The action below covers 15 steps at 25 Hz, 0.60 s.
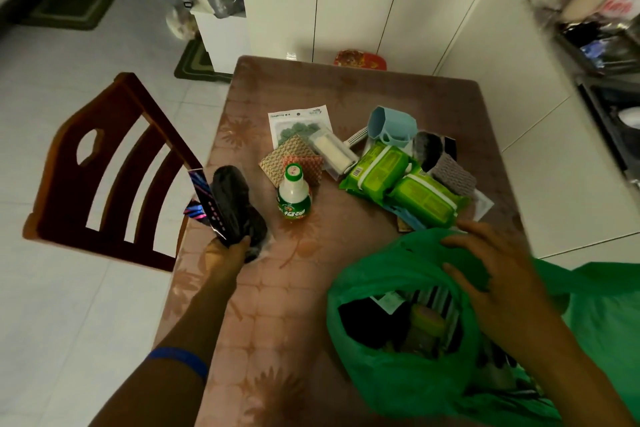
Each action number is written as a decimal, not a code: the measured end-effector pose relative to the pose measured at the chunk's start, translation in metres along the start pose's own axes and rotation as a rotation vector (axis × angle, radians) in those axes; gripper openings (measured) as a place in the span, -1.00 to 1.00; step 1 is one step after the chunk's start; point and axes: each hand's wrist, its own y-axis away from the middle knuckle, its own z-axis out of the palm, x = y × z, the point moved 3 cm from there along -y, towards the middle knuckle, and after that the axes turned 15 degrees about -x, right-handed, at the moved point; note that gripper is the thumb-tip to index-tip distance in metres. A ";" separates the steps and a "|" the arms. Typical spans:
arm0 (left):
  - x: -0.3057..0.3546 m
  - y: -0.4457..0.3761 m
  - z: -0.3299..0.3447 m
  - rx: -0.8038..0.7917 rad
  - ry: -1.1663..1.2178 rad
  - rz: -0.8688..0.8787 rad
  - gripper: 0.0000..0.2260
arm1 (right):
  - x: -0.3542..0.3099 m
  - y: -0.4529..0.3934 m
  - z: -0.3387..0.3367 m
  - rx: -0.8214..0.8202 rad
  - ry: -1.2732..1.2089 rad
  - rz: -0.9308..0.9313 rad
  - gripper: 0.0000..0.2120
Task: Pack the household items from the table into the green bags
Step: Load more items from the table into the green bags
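A: Currently, a dark oblong packet in clear wrap with a shiny striped card (230, 208) is gripped at its near end by the left hand (227, 251), at the left edge of the pink floral tabletop (277, 305). Far end tilted up and away; looks held ready for bagging.

B: Right hand?

A: Right hand (491, 274) is laid on the far rim of the green plastic bag (398, 378), fingers spread and bent over the film. Probably done so the mouth is held open. Bag sits at the near right, already partly filled with dark and yellow-green items.

B: What's unpacked?

A: White bottle with green cap (293, 194) upright mid-table; two lime-green wipe packs (401, 180), light blue plastic cup (391, 126) on its side, patterned scrub pads (291, 158) behind it.
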 end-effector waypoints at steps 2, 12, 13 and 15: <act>0.021 0.033 -0.013 -0.033 0.094 0.089 -0.55 | -0.005 0.002 -0.006 0.037 -0.090 -0.032 -0.77; 0.251 0.261 0.078 -0.827 -0.317 0.788 -0.61 | -0.069 0.003 -0.075 0.267 -1.177 -0.158 -0.85; 0.253 0.275 0.093 -0.911 -0.279 0.752 -0.65 | -0.064 0.008 -0.083 0.335 -1.181 -0.161 -0.91; 0.248 0.291 0.115 -0.978 -0.202 0.682 -0.78 | -0.048 0.023 -0.094 0.434 -1.168 -0.189 -0.85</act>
